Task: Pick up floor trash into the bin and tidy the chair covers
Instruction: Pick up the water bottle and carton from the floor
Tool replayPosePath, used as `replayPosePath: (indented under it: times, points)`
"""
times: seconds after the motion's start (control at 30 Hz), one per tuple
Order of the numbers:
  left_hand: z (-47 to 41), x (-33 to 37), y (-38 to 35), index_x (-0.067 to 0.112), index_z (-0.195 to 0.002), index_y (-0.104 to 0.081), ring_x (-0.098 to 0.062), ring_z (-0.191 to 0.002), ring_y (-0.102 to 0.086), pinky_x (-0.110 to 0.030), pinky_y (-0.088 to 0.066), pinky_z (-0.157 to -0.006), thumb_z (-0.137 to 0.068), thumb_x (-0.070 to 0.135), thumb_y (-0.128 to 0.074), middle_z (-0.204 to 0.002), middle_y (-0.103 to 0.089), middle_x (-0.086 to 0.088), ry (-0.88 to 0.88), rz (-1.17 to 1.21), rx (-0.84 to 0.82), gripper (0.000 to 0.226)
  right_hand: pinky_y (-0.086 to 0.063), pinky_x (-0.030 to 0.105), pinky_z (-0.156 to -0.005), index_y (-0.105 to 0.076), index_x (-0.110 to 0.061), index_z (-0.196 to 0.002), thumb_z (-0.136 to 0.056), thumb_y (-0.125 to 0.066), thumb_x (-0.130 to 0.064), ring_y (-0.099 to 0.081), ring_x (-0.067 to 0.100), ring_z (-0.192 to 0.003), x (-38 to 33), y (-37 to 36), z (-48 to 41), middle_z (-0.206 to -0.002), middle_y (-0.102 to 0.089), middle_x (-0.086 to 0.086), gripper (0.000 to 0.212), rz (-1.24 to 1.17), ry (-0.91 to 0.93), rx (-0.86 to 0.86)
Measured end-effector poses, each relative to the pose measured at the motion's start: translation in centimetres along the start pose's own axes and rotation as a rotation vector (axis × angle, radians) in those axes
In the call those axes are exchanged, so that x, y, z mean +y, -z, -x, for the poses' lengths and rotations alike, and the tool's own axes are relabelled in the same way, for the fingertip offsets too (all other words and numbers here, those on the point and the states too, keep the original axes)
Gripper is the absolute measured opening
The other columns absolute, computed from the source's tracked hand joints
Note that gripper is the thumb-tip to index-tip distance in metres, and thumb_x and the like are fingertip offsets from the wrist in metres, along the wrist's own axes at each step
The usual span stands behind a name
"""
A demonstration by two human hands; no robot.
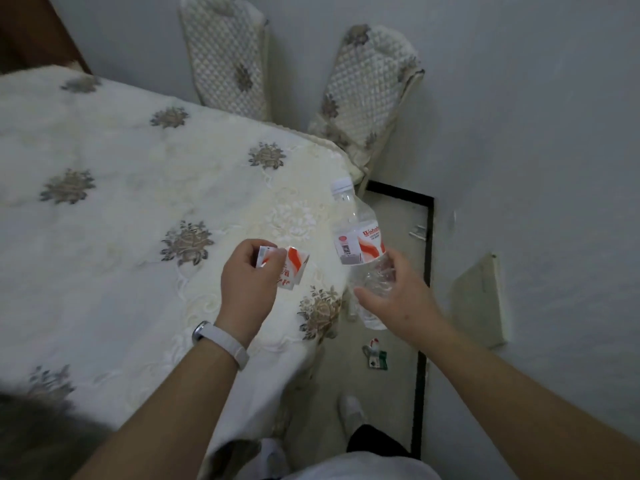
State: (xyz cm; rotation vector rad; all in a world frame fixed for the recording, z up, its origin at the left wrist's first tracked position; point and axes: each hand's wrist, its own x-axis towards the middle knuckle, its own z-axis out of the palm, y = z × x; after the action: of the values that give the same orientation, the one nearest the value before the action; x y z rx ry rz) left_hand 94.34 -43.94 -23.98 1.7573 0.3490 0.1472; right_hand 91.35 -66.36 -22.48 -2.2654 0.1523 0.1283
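A person's left hand (247, 271) clutches a crumpled red-and-white label (291, 266) above the embroidered tablecloth (104, 202). The right hand (394, 296), somewhat blurred, appears to grasp the lower half of a clear plastic bottle (358, 237) beside the table edge. A small wrapper (375, 353) lies on the floor below, and the left chair cover (225, 60) and the right chair cover (370, 88) stand beyond.

You have two hands in view, left hand (247, 275) and right hand (398, 301). You can count one clear bottle (360, 237), one torn label (292, 268), one floor scrap (374, 353), two quilted chair covers (225, 64) and one wristband (221, 342).
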Motion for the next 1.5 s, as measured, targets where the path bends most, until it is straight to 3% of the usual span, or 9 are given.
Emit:
replayPosePath:
  times: [0.13,0.27,0.43,0.67,0.8,1.0,1.13,1.3,1.5]
  points:
    - [0.5,0.6,1.6,0.017,-0.087,-0.065,0.004,-0.063,-0.057,-0.023,-0.045,-0.061,-0.09,0.021,-0.068,-0.08,-0.064,0.005,0.027,-0.018,0.137,0.006,-0.051,0.023,-0.076,-0.04,-0.032,-0.133,-0.075,-0.077,-0.046,-0.059,0.0,-0.09,-0.9,-1.1,-3.4,-0.111,-0.056,-0.015,0.07,-0.026,0.074,-0.116]
    - [1.7,1.5,2.8,0.019,-0.086,-0.066,0.001,-0.067,-0.059,-0.027,-0.049,-0.064,-0.089,0.02,-0.069,-0.08,-0.065,0.007,0.077,-0.049,0.325,0.005,-0.05,0.025,-0.081,-0.039,-0.03,-0.132,-0.077,-0.078,-0.039,-0.059,0.003,-0.097,-1.9,-2.0,-6.2,-0.116,-0.056,-0.009,0.068,-0.082,0.164,-0.274]
    - [4.8,1.8,3.6,0.021,-0.087,-0.065,-0.007,-0.073,-0.061,-0.025,-0.048,-0.064,-0.091,0.021,-0.068,-0.083,-0.065,0.005,0.14,-0.086,0.566,0.005,-0.051,0.035,-0.092,-0.035,-0.031,-0.138,-0.073,-0.077,-0.045,-0.059,0.008,-0.102,-2.7,-4.0,-9.0,-0.117,-0.055,-0.011,0.079,-0.041,0.283,-0.482]
    - [11.9,2.0,5.7,0.022,-0.087,-0.065,-0.012,-0.076,-0.063,-0.024,-0.048,-0.063,-0.09,0.02,-0.069,-0.083,-0.067,0.002,0.238,-0.118,0.821,0.005,-0.044,0.028,-0.086,-0.034,-0.025,-0.143,-0.077,-0.077,-0.04,-0.054,0.011,-0.103,-5.5,-7.9,-6.8,-0.119,-0.051,-0.007,0.08,-0.034,0.434,-0.711]
    - [17.0,1.3,7.5,0.019,-0.087,-0.067,-0.012,-0.073,-0.064,-0.019,-0.05,-0.057,-0.089,0.019,-0.07,-0.081,-0.069,0.001,0.292,-0.115,0.998,0.004,-0.046,0.029,-0.088,-0.035,-0.025,-0.141,-0.076,-0.078,-0.041,-0.054,0.011,-0.102,-7.1,-10.2,-2.7,-0.116,-0.051,-0.01,0.079,-0.039,0.521,-0.857]
    - [25.1,-0.3,10.5,0.023,-0.082,-0.067,-0.019,-0.079,-0.069,-0.035,-0.056,-0.066,-0.088,0.02,-0.071,-0.081,-0.07,0.002,0.341,-0.053,1.163,0.008,-0.043,0.026,-0.086,-0.037,-0.029,-0.135,-0.076,-0.077,-0.036,-0.054,0.009,-0.1,-8.5,-12.9,4.9,-0.11,-0.049,-0.014,0.072,-0.014,0.63,-1.024]
    - [31.8,-1.3,12.9,0.02,-0.086,-0.067,-0.016,-0.078,-0.068,-0.027,-0.054,-0.063,-0.089,0.019,-0.07,-0.084,-0.07,0.001,0.336,-0.041,1.266,0.004,-0.043,0.022,-0.078,-0.035,-0.038,-0.12,-0.078,-0.076,-0.034,-0.054,0.0,-0.094,-9.8,-14.0,11.0,-0.103,-0.048,-0.025,0.059,0.024,0.735,-1.097]
    - [42.1,-3.0,16.4,0.02,-0.085,-0.066,-0.009,-0.072,-0.065,-0.016,-0.048,-0.056,-0.089,0.016,-0.07,-0.08,-0.069,0.005,0.325,0.01,1.385,0.006,-0.052,0.023,-0.067,-0.044,-0.048,-0.1,-0.072,-0.076,-0.039,-0.06,0.0,-0.085,-10.3,-15.3,21.0,-0.1,-0.06,-0.016,0.043,0.049,0.797,-1.148]
    - [55.5,-6.8,20.8,0.021,-0.085,-0.066,-0.021,-0.078,-0.068,-0.04,-0.055,-0.07,-0.087,0.019,-0.072,-0.081,-0.07,0.0,0.386,0.075,1.512,0.007,-0.045,0.016,-0.067,-0.045,-0.043,-0.093,-0.075,-0.079,-0.028,-0.059,-0.012,-0.08,-10.3,-17.7,33.8,-0.092,-0.062,-0.018,0.042,0.108,0.905,-1.208]
